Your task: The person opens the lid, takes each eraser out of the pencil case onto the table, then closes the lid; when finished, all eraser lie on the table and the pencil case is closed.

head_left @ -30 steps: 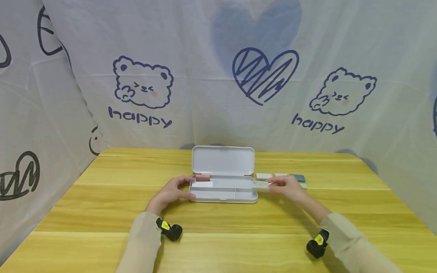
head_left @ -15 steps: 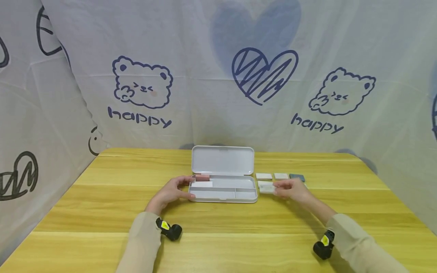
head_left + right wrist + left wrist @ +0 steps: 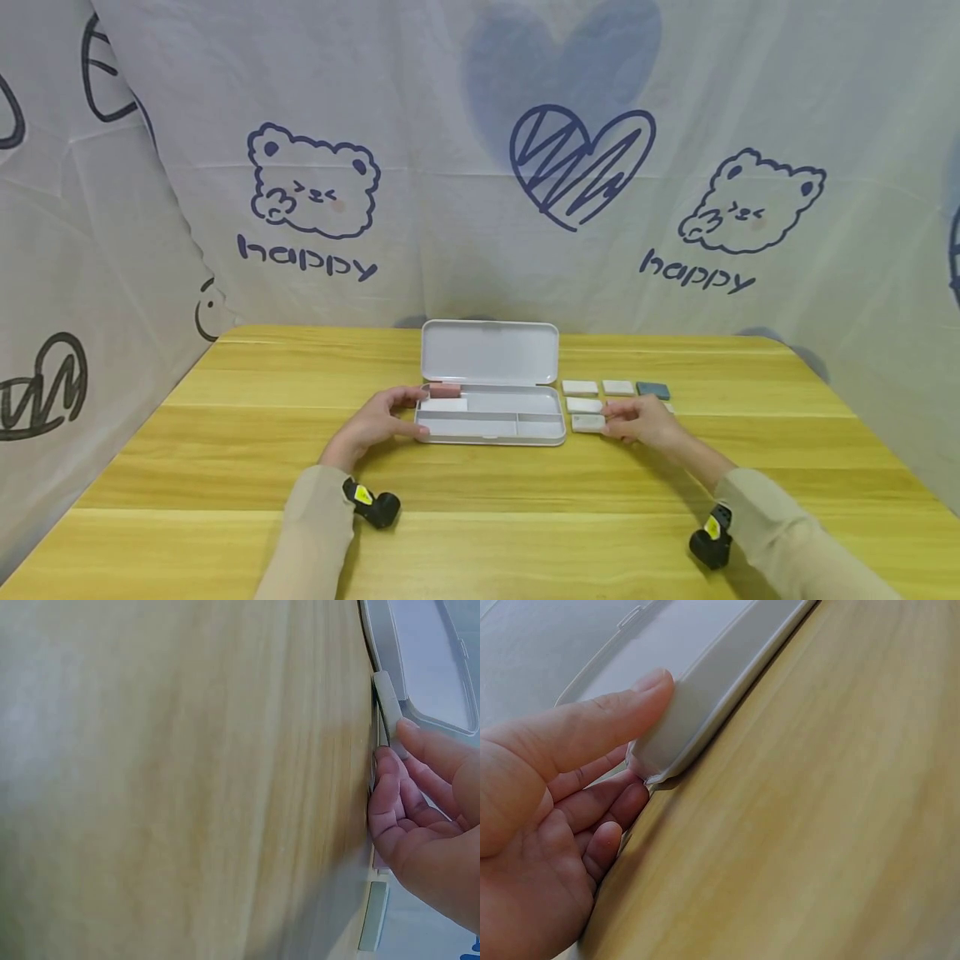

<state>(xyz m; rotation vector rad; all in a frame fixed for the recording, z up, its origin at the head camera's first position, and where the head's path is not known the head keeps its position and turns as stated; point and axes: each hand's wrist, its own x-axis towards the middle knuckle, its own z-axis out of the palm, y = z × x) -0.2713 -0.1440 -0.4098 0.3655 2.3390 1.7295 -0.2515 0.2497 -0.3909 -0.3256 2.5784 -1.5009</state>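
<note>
blue block, white blocks near open case

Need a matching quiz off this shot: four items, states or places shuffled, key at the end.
1. Left hand
2. Blue block
3. Right hand
4. Pink block

A. Pinches a white block
B. Lies inside the case
C. Grips the case's left end
D. Lies on the table, right of the case

Pairs: 1-C, 2-D, 3-A, 4-B
</note>
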